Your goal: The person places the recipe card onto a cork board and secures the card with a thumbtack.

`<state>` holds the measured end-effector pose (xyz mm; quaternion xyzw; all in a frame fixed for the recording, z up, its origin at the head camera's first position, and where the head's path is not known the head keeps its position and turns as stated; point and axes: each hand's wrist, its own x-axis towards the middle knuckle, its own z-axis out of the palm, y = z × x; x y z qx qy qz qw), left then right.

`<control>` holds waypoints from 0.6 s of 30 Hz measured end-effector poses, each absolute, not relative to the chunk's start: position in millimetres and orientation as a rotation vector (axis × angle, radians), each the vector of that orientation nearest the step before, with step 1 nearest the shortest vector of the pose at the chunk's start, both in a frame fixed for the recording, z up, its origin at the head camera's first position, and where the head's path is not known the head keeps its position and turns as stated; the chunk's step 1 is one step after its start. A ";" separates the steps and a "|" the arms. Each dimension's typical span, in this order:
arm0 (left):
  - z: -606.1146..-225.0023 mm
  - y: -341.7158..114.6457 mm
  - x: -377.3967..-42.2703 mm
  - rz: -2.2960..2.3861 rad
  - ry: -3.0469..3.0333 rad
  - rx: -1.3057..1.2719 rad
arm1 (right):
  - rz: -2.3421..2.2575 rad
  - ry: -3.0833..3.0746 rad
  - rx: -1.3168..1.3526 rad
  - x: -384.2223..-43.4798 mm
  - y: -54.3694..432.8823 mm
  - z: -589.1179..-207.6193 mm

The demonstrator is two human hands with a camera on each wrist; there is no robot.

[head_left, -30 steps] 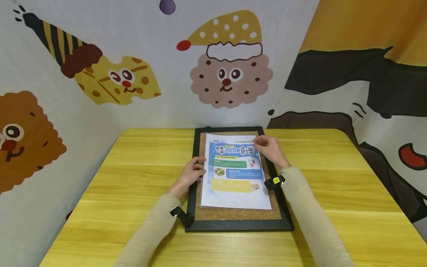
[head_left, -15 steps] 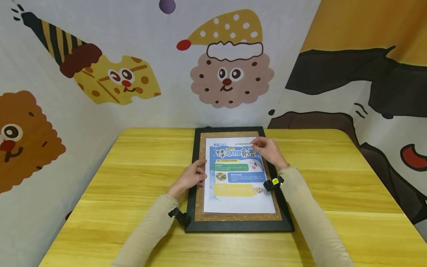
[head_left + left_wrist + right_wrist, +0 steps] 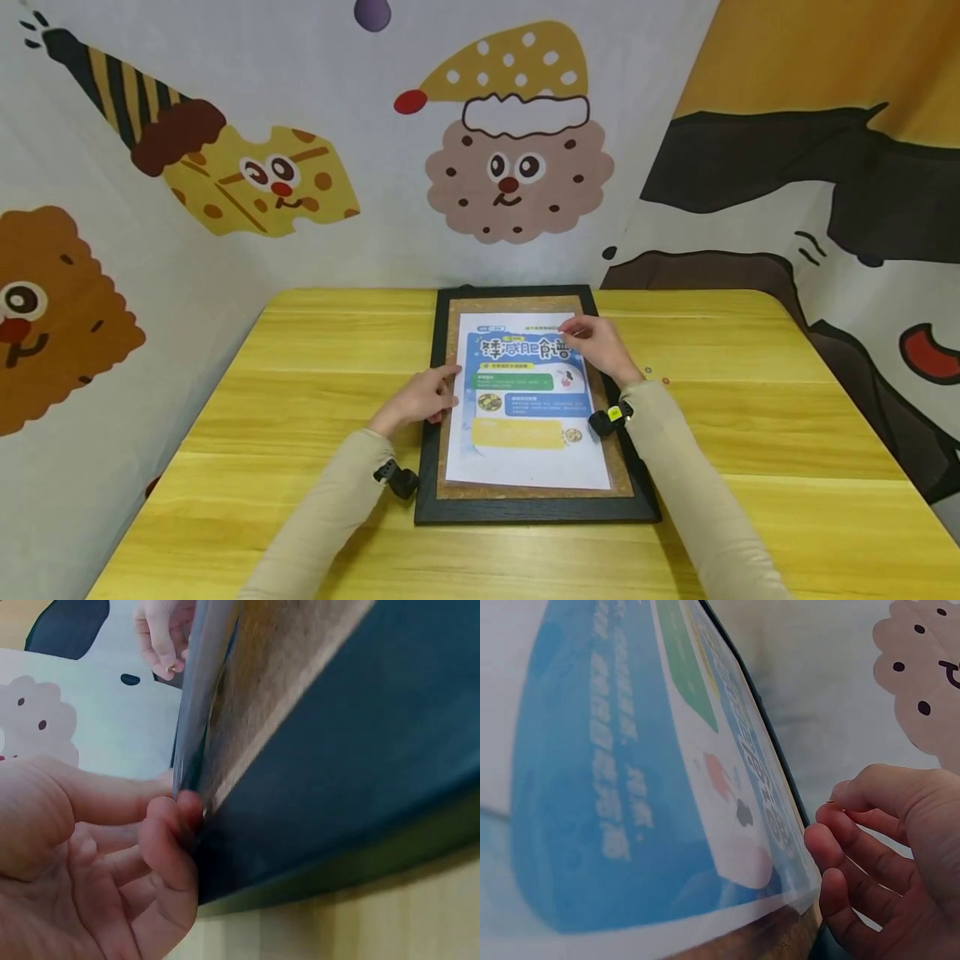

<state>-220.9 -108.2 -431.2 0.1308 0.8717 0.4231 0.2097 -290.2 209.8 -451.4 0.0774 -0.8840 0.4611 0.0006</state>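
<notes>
At the centre of the frame, we've got a printed sheet [image 3: 528, 400] lying face up on a black-framed corkboard [image 3: 621, 479], cork showing all round it, the whole lot on a yellow wood-grain surface [image 3: 750, 417]. Just left of centre, the left hand [image 3: 416, 398] is on the sheet's left edge, and the left wrist view gives it away: thumb and fingers together, pinching that edge between them. Over to the upper right of the board, the right hand [image 3: 600, 346] is at the sheet's top right corner, thumb and index finger closed on a tiny gold-coloured item [image 3: 171, 669], too small to name; whether they touch the paper, I can't tell. Right of that hand, two tiny objects [image 3: 665, 381] sit on the surface. Top centre, a cartoon biscuit [image 3: 519, 187] in a spotted hat grins from the white wall cloth [image 3: 375, 258].
</notes>
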 end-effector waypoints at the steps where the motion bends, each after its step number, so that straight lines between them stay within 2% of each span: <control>1: -430.7 -108.7 -221.7 1.152 2.429 0.375 | 1.439 -2.775 0.250 -290.4 209.2 -451.9; 18: -424.3 -118.7 -237.9 0.947 2.577 0.494 | 1.379 -2.832 0.327 -309.1 189.8 -454.5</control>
